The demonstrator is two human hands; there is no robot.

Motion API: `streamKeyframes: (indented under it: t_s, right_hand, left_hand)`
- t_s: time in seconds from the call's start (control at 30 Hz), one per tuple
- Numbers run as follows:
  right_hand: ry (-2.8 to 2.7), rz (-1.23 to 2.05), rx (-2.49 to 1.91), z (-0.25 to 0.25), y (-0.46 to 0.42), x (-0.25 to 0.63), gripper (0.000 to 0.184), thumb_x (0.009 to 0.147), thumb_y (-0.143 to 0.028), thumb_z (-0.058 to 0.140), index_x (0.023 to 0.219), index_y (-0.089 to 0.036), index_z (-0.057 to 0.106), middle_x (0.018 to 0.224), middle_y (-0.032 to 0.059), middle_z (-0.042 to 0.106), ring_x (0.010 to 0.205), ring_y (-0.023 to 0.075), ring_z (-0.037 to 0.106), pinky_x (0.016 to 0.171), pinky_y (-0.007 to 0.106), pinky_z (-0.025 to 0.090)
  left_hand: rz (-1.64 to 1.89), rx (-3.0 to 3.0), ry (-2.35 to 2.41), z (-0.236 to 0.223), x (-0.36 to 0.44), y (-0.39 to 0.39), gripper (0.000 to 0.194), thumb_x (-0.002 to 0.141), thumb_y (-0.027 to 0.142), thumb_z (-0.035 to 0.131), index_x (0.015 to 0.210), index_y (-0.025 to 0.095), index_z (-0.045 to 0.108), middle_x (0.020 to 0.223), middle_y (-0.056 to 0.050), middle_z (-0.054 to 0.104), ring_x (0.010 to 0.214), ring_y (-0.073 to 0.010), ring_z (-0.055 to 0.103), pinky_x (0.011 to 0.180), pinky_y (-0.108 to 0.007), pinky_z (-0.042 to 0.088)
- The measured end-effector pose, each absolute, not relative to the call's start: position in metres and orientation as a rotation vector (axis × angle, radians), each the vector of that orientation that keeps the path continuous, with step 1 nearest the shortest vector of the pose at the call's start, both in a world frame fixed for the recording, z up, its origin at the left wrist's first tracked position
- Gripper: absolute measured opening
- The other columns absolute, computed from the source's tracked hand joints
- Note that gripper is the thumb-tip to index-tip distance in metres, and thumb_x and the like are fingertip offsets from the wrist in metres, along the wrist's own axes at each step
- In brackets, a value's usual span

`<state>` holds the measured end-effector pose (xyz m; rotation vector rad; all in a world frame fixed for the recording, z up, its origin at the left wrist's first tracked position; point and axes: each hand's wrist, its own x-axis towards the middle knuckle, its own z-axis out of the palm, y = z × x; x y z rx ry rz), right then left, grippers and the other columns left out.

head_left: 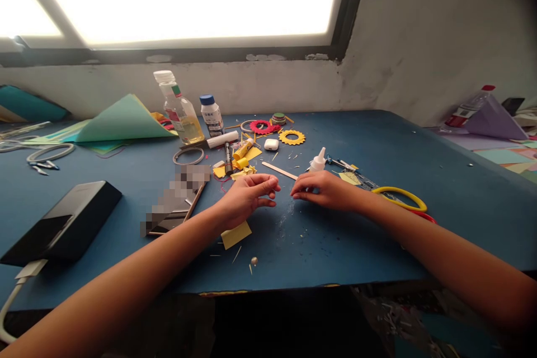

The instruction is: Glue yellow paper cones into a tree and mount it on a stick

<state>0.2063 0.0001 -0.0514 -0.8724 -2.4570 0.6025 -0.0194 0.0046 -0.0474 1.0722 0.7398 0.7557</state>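
Note:
My left hand (247,197) hovers just above the blue table (377,145), fingers curled and tips pinched together; whatever they hold is too small to make out. My right hand (325,190) rests on the table facing it, fingers pressed together in a pinch, its contents likewise unclear. The fingertips of both hands nearly meet. A small white glue bottle (318,161) stands just behind my right hand. A wooden stick (279,170) lies between the hands, farther back. A yellow paper piece (235,234) lies under my left wrist.
Yellow-handled scissors (403,197) lie by my right forearm. Behind are a yellow paper ring (292,136), a red paper ring (262,126), a bottle of yellowish liquid (180,109), a small white bottle (211,114), green paper (121,120) and yellow scraps. A black box (62,224) sits left.

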Motion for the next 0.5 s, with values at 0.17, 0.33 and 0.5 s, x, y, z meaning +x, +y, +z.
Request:
streamKeyframes:
  t_s: [0.17,0.33,0.5]
  right_hand:
    - [-2.309,0.622,-0.872,-0.043,-0.012,0.197,0.017,0.088,-0.027,0.06,0.088,-0.013,0.07,0.081,0.0057,0.07,0.07,0.0129,0.061,0.066,0.024,0.047]
    - [-2.051,0.711,-0.946,-0.035,-0.027,0.184,0.019,0.085,-0.031,0.064,0.091,-0.015,0.071,0.077,0.003,0.071,0.065,0.0111,0.062,0.058,0.02,0.048]
    - [-1.95,0.667,-0.971,-0.035,-0.032,0.18,0.017,0.083,-0.03,0.065,0.089,-0.015,0.072,0.08,0.0045,0.073,0.068,0.0139,0.067,0.061,0.023,0.053]
  left_hand:
    - [0.729,0.98,0.644,-0.046,-0.02,0.001,0.026,0.066,0.032,0.081,0.081,0.014,0.069,0.072,0.001,0.061,0.06,-0.0054,0.053,0.056,-0.018,0.052]
    - [0.689,1.006,0.583,-0.047,-0.02,-0.001,0.023,0.074,0.032,0.076,0.087,0.014,0.072,0.074,0.0,0.061,0.061,-0.0049,0.054,0.056,-0.017,0.054]
    - [0.697,1.009,0.578,-0.043,-0.018,-0.005,0.022,0.073,0.029,0.076,0.089,0.013,0.073,0.076,-0.001,0.064,0.065,-0.0062,0.057,0.056,-0.016,0.055]
